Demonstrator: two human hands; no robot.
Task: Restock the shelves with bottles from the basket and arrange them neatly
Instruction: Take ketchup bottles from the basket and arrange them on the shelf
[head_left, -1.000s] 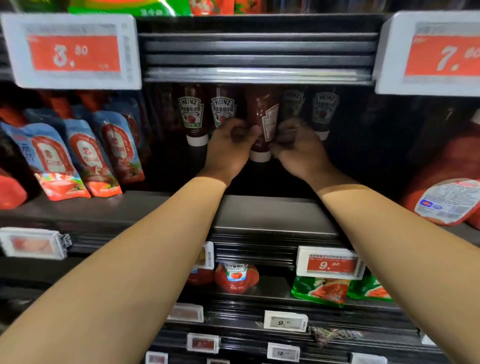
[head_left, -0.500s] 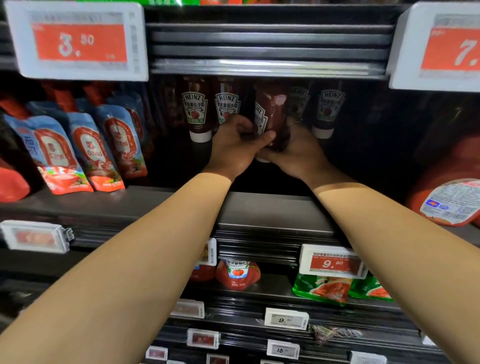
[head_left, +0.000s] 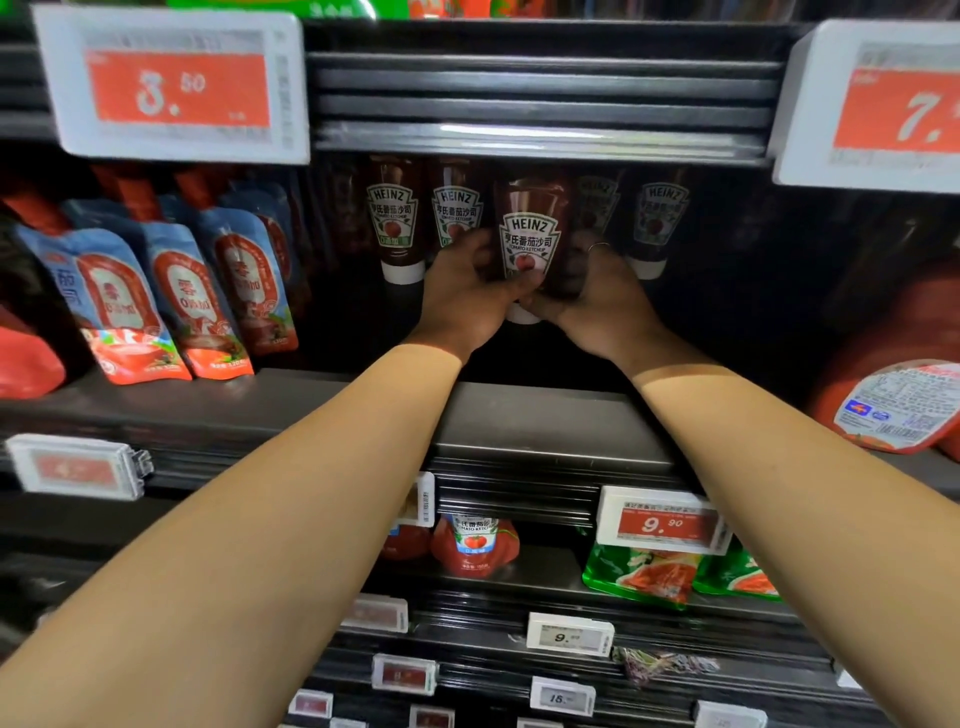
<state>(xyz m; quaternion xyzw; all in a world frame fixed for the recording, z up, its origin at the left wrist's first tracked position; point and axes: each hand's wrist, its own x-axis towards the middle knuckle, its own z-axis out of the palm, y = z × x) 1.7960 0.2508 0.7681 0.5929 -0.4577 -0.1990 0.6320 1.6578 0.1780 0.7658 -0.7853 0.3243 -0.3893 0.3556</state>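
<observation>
The dark red squeeze bottle (head_left: 531, 234) I hold in my hands reads "HEINZ" and "TOMATO KETCHUP" on its white label; two matching bottles (head_left: 393, 218) to its left read "HEINZ". The white-framed red price tag (head_left: 174, 85) far left reads "3.50", the right one (head_left: 891, 106) starts "7.", and a lower tag (head_left: 658, 525) reads "9.90".

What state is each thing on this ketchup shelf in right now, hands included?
Held ketchup bottle: cap down, label facing out, gripped by both hands.
Left hand: curled round the bottle.
Right hand: curled round the bottle.
Ketchup bottles behind: standing cap down in a row.
Blue sauce pouches: leaning back, upright.
</observation>
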